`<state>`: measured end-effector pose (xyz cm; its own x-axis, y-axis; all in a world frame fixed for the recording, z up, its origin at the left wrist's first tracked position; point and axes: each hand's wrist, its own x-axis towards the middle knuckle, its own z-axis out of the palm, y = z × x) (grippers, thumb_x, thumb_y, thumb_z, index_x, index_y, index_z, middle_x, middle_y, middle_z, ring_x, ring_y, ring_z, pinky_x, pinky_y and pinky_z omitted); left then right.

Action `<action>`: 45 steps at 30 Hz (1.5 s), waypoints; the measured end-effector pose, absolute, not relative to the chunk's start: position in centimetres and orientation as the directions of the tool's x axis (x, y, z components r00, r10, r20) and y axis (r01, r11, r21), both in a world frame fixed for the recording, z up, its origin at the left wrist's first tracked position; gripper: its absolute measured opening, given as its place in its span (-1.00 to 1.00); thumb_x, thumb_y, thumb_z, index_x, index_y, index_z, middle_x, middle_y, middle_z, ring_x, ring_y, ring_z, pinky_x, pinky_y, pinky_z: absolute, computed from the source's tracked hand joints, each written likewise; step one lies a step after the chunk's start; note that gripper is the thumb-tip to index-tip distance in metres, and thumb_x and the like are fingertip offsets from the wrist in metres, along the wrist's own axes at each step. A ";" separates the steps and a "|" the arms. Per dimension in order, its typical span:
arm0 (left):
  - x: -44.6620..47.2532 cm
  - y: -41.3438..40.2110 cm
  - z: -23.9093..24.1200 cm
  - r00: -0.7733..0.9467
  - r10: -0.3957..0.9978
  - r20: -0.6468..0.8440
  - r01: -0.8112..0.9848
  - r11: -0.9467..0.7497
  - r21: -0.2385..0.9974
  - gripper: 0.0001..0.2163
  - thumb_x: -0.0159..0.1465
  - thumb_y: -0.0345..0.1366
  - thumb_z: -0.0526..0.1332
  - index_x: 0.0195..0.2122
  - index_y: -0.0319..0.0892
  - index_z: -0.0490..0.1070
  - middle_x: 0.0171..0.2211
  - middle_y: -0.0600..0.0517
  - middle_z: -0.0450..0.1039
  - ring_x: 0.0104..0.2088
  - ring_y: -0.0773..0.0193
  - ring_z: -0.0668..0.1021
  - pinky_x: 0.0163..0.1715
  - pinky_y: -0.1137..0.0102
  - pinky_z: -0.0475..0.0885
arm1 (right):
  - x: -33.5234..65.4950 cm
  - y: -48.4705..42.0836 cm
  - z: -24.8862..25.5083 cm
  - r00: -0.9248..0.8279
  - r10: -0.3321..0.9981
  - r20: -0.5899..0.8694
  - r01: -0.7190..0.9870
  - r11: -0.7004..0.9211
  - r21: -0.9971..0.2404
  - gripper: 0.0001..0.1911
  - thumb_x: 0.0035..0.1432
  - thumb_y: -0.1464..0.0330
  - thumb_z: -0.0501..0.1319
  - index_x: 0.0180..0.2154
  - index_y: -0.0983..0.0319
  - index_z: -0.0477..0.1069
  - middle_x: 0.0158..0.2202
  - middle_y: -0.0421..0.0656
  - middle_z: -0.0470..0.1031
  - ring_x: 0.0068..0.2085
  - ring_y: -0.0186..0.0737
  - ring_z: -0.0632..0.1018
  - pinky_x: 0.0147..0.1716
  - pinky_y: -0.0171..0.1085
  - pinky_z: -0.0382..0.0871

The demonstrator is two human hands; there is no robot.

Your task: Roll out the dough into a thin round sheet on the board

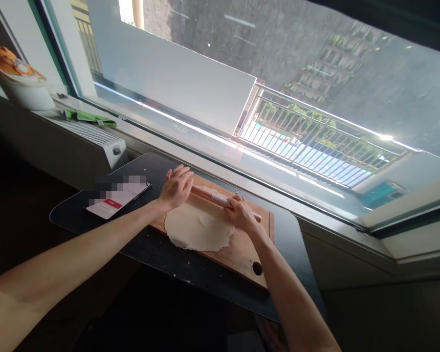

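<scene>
A thin sheet of pale dough (198,227) with a ragged edge lies on a wooden cutting board (242,256). Across its far part rests a slim wooden rolling pin (217,198). My left hand (176,187) lies over the pin's left end, its fingers stretched out past it and the palm side hidden. Nearer the other end, my right hand (241,212) curls over the pin, whose tip sticks out to the right of the hand. Part of the dough beyond the pin shows between the hands.
The board sits on a dark table (161,264) with rounded corners and scattered white crumbs. A phone (113,201) lies at the left. Behind are a large window (190,73) and a radiator (95,139) bearing a green cloth (90,118) and a white container (25,90).
</scene>
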<state>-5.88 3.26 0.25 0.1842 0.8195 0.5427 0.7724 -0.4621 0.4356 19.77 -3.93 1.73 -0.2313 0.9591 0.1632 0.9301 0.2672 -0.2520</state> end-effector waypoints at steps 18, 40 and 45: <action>-4.2 0.9 -1.5 0.628 0.748 0.214 0.758 -0.650 0.048 -0.45 0.42 -0.13 -0.16 0.34 -0.32 0.17 0.35 -0.20 0.18 0.38 0.02 0.19 0.37 0.01 -0.10 | 14.7 -7.5 -0.4 0.134 0.980 0.145 0.983 -0.113 -0.143 -0.43 0.41 0.11 -0.05 0.30 0.25 0.20 0.37 0.04 0.17 0.40 0.08 0.07 0.33 0.10 -0.07; -2.9 4.0 -1.2 0.696 0.705 0.133 0.698 -0.709 0.102 -0.44 0.43 -0.08 -0.18 0.36 -0.19 0.13 0.38 -0.12 0.13 0.41 0.09 0.11 0.38 -0.01 -0.26 | 16.7 -7.1 -0.7 0.022 0.978 0.209 0.996 -0.003 -0.088 -0.54 0.41 0.16 -0.04 0.18 0.22 0.35 0.29 0.05 0.28 0.36 0.11 0.14 0.30 0.14 -0.06; -2.1 5.4 -1.2 0.676 0.732 0.084 0.720 -0.681 0.133 -0.43 0.42 -0.03 -0.18 0.38 -0.18 0.09 0.40 -0.11 0.09 0.42 0.06 0.08 0.37 -0.03 -0.25 | 17.0 -6.0 0.2 0.032 0.990 0.137 0.995 -0.019 -0.093 -0.60 0.42 0.16 -0.06 0.07 0.15 0.42 0.21 0.00 0.36 0.32 0.09 0.20 0.27 0.11 0.01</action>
<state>-2.06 5.36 -1.20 0.6761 0.7321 0.0838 0.7204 -0.6806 0.1334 17.01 -5.95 0.18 0.0322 0.9900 0.1372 0.9955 -0.0195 -0.0929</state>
